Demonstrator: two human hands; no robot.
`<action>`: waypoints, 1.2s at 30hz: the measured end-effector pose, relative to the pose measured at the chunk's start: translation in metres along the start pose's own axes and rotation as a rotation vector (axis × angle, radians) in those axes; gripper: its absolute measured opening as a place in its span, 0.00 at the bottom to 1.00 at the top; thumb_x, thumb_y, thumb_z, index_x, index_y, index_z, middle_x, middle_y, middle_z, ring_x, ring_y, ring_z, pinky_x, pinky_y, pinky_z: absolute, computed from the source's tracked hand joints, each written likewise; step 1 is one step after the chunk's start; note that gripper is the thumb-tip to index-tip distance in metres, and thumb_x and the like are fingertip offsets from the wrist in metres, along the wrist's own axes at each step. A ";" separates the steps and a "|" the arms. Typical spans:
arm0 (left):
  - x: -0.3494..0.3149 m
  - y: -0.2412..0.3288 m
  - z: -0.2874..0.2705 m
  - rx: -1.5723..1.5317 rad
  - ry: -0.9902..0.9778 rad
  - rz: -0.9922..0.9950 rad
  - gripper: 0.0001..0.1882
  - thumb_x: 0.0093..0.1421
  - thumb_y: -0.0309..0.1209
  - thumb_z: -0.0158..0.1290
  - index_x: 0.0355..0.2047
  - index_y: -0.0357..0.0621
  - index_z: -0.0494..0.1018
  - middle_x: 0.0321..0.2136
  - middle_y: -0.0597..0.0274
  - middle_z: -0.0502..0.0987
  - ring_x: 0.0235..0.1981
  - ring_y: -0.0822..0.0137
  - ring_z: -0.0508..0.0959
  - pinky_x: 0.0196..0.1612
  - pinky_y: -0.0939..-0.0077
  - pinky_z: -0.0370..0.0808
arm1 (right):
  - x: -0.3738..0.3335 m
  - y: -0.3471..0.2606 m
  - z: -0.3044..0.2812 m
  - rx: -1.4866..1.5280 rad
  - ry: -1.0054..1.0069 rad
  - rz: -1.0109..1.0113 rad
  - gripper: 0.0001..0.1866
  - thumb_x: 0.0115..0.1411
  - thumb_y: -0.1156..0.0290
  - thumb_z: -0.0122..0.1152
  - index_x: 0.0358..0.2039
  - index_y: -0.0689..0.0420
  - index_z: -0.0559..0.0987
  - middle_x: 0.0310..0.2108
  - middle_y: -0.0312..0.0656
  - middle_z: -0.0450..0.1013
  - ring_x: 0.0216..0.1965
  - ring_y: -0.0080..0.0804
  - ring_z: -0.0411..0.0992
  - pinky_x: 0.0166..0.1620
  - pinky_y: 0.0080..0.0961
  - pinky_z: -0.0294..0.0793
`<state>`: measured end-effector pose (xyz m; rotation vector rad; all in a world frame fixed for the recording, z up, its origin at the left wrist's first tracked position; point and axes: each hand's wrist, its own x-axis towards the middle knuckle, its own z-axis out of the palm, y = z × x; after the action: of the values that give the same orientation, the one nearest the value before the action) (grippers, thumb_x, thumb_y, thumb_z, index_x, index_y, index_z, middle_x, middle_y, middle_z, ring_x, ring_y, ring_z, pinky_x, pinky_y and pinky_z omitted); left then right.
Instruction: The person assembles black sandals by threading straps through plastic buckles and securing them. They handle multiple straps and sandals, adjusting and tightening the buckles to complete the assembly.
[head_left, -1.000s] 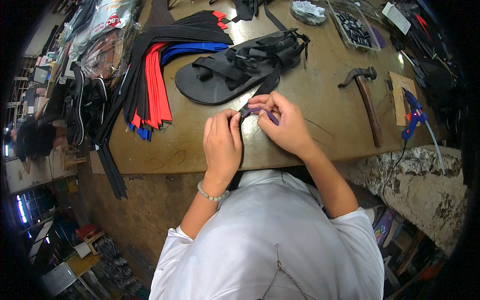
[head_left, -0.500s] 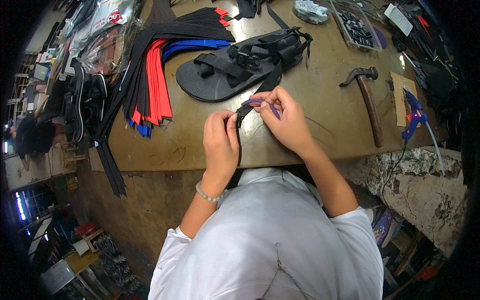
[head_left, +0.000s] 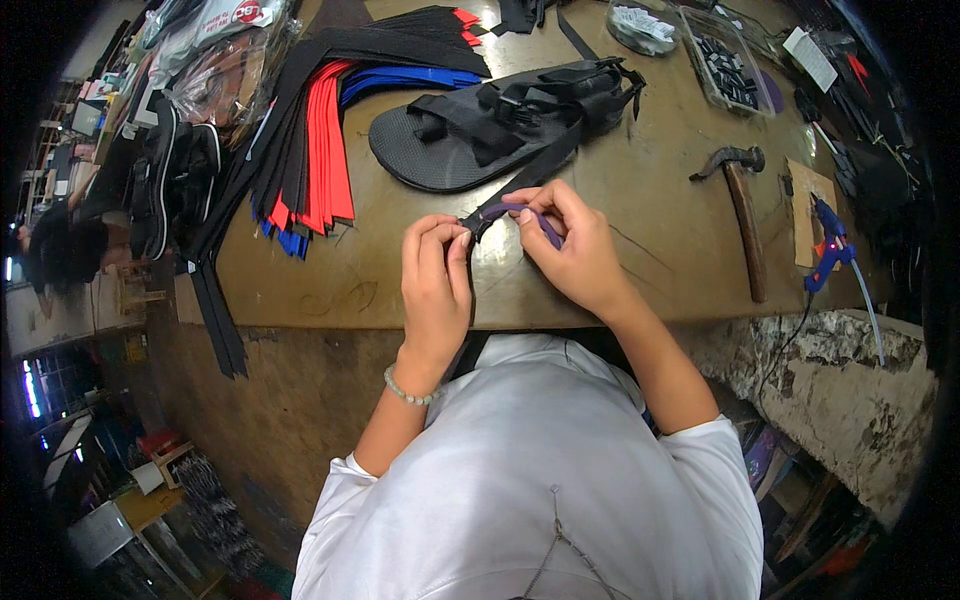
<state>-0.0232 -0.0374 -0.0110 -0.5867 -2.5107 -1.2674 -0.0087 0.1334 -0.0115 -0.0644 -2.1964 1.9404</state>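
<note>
Near the front of the table, my left hand (head_left: 436, 270) pinches a small black piece that looks like a strap buckle (head_left: 474, 228). A black strap (head_left: 545, 163) runs from it up toward the sandal. My right hand (head_left: 578, 255), thumb and fingers closed, grips a curved purple strip (head_left: 493, 210) whose far end touches or lies over the black piece. Exactly how the two meet is too small to make out. Just beyond my hands lies a black strapped sandal (head_left: 415, 150), toe to the left, sole down.
Bundled black, red and blue straps (head_left: 330, 150) hang over the table at left. On the right lie a hammer (head_left: 742, 220) and a blue glue gun (head_left: 828, 245) on cardboard (head_left: 803, 190). A bin of small black parts (head_left: 722, 75) and a round tub (head_left: 640, 30) stand behind.
The view has shifted slightly, so table items appear a little to the right. Both hands keep their grips, and slightly more of the purple strip's curve shows between them.
</note>
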 end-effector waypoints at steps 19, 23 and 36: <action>0.000 -0.003 -0.001 -0.030 -0.005 0.055 0.04 0.61 0.19 0.54 0.36 0.32 0.73 0.40 0.49 0.73 0.39 0.54 0.76 0.43 0.67 0.74 | 0.005 -0.003 -0.007 -0.224 -0.132 -0.139 0.07 0.58 0.77 0.59 0.36 0.66 0.74 0.39 0.44 0.78 0.32 0.23 0.72 0.39 0.20 0.74; -0.004 -0.003 0.000 -0.079 -0.030 -0.001 0.03 0.59 0.20 0.56 0.34 0.34 0.74 0.41 0.51 0.74 0.43 0.55 0.76 0.47 0.67 0.73 | 0.005 -0.004 -0.011 -0.144 -0.172 -0.005 0.07 0.62 0.75 0.57 0.36 0.66 0.74 0.38 0.41 0.78 0.32 0.22 0.73 0.40 0.21 0.74; 0.012 -0.004 -0.018 0.141 0.028 0.035 0.08 0.58 0.26 0.60 0.37 0.36 0.78 0.32 0.57 0.77 0.31 0.62 0.75 0.35 0.72 0.72 | 0.005 -0.005 0.002 -0.209 0.004 0.098 0.09 0.62 0.70 0.59 0.35 0.64 0.74 0.28 0.49 0.77 0.26 0.30 0.75 0.31 0.27 0.73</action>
<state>-0.0343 -0.0514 0.0019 -0.5731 -2.5299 -1.0682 -0.0133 0.1313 -0.0066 -0.2120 -2.4276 1.7478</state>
